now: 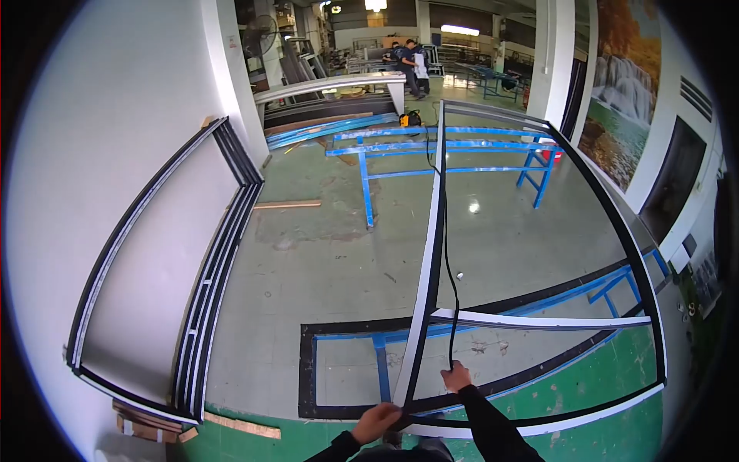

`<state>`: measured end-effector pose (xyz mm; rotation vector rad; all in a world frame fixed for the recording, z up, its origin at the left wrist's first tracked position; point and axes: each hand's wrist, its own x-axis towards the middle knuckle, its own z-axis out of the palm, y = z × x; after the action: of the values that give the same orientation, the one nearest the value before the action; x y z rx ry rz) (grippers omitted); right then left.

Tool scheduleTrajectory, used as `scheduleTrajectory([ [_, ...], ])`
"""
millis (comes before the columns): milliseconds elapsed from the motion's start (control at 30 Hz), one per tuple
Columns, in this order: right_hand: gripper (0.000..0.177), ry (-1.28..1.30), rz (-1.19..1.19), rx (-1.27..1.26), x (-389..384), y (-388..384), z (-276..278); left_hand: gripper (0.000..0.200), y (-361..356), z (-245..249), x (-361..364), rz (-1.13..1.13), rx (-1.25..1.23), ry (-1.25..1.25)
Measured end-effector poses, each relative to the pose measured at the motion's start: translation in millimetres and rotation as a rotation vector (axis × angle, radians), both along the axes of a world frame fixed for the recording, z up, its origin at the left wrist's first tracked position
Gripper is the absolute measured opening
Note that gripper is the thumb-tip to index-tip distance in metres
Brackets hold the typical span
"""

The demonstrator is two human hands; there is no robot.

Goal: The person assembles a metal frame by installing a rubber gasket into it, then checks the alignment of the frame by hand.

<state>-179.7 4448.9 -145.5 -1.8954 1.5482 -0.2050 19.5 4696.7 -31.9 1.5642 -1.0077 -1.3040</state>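
A large black and white frame (421, 308) with a crossbar rests over blue trestles, near its lower left corner my left hand (375, 423). The fingers of that hand are bent together at the corner; what they hold, if anything, is too small to make out. A black strip or cable (454, 308) runs down inside the frame. Its lower end is in my right hand (457, 376), whose fingers are closed on it. Both sleeves are dark.
Another black frame (182, 369) leans against the left wall. Blue trestles (366, 185) stand ahead, with a yellow and black tool (410, 119) behind. Wood strips (242, 426) lie on the floor. Two people (412, 65) are far back.
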Motion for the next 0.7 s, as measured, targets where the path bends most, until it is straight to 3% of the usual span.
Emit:
scheduleTrajectory([
  [67, 0.036, -0.196, 0.02, -0.091, 10, 4, -14, 0.029, 17, 2, -3, 0.168, 0.023, 0.049],
  [133, 0.022, -0.299, 0.081, -0.243, 21, 28, 38, 0.03, 20, -22, -8, 0.308, -0.002, 0.075],
  [200, 0.022, -0.441, 0.285, 0.023, 12, 58, 100, 0.027, 2, -5, -9, 0.265, 0.006, -0.167],
  [267, 0.02, -0.511, 0.621, 0.099, -1, 87, 106, 0.026, -24, 17, -26, 0.336, -0.03, -0.096],
  [333, 0.024, -0.524, 0.627, 0.224, -11, 105, 123, 0.026, -53, 41, -26, -0.024, -0.287, -0.551],
  [400, 0.023, -0.574, 0.633, 0.023, -20, 105, 107, 0.032, -69, 32, -26, -0.351, -0.35, -0.816],
  [467, 0.021, -0.484, 0.651, 0.034, -28, 110, 92, 0.03, -90, 57, -28, -0.677, -0.477, -1.099],
  [500, 0.019, -0.477, 0.604, 0.079, -28, 111, 106, 0.025, -93, 44, -23, -0.735, -0.537, -1.094],
  [633, 0.018, -0.413, 0.363, 0.062, -25, 125, 102, 0.02, -106, 11, -1, -0.986, -0.376, -1.035],
  [700, 0.017, -0.367, 0.386, -0.017, -26, 128, 100, 0.015, -110, 6, -2, -1.085, -0.328, -1.06],
])
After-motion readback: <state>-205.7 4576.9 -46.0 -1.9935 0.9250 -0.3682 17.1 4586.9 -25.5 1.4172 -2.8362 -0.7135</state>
